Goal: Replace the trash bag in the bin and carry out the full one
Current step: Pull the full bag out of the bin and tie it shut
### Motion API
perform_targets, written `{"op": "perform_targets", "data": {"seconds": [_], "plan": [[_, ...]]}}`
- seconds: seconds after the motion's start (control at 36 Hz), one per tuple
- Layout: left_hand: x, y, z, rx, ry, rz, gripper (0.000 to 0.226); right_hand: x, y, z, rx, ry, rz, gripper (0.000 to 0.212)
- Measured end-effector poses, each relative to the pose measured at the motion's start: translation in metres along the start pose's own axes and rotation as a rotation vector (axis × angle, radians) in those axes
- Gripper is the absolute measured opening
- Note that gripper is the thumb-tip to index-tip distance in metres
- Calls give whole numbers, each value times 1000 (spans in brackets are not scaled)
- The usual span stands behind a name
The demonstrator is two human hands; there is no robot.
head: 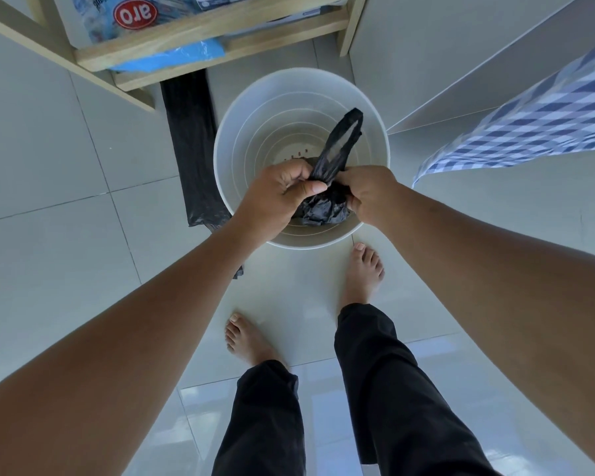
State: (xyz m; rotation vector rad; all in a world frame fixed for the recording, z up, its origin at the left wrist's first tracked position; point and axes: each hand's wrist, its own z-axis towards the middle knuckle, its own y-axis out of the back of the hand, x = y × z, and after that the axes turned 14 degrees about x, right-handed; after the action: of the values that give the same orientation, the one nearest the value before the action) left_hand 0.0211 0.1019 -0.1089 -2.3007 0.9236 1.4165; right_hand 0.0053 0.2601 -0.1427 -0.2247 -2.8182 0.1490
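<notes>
A round white bin [234,139] stands on the tiled floor just ahead of my feet, its ribbed inside bare. Above its near rim I hold a small bunched black trash bag [323,206]. My left hand [275,197] pinches the bag's neck from the left and my right hand [371,194] grips it from the right. One thin handle loop of the bag [344,139] sticks up over the bin. A flat folded black bag [191,149] lies on the floor to the left of the bin, partly under my left forearm.
A wooden shelf [172,49] stands behind the bin, holding a blue plastic pack [172,58] and a printed bag [134,15]. A blue-checked cloth [536,121] hangs at the right beside a white wall. My bare feet [361,269] stand close to the bin.
</notes>
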Motion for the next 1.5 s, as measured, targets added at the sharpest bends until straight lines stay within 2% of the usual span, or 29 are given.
{"op": "perform_targets", "data": {"seconds": [0.08, 0.17, 0.25, 0.39, 0.47, 0.56, 0.64, 0.75, 0.81, 0.94, 1.03, 1.11, 1.22, 1.31, 1.42, 1.5], "plan": [[6, -2, 1, -71, -7, 57, 17, -2, 4, 2, -2, 4, 47, 26], [10, -4, 5, -130, 61, -12, 18, -6, 5, -2, -4, 36, -52, 18], [8, -9, 11, -208, 155, -269, 7, -12, 5, -7, -9, 149, -55, 13], [-2, -15, 13, -330, 199, -771, 14, -21, 11, -6, -13, 215, 66, 14], [-2, -15, 12, -302, 249, -963, 26, -21, 11, -11, 7, 190, 152, 14], [-1, -12, 9, -247, 314, -1037, 40, -18, 11, -17, 10, 178, 202, 12], [-1, -7, 7, -228, 423, -948, 42, -14, 11, -21, -17, 219, 174, 14], [-2, -5, 7, -177, 640, -557, 28, -10, 10, -28, -42, 349, -129, 12], [-4, -5, 8, -179, 677, -451, 24, -8, 11, -30, -58, 400, -288, 14], [-10, -1, 13, -141, 697, -315, 19, -6, 12, -28, -59, 404, -415, 18], [-11, -1, 15, -129, 697, -257, 29, -4, 15, -26, -24, 369, -443, 17], [-12, -1, 15, -98, 657, -228, 23, -3, 17, -24, 40, 330, -475, 15], [-14, -1, 13, -56, 585, -243, 16, 0, 16, -21, 171, 270, -585, 29], [-14, -2, 11, -18, 577, -236, 15, 2, 15, -21, 242, 239, -658, 28], [-12, -1, 11, 10, 574, -235, 12, 0, 16, -22, 229, 288, -673, 32], [-10, -1, 11, 23, 566, -224, 10, -5, 17, -18, 124, 351, -646, 31]]}}
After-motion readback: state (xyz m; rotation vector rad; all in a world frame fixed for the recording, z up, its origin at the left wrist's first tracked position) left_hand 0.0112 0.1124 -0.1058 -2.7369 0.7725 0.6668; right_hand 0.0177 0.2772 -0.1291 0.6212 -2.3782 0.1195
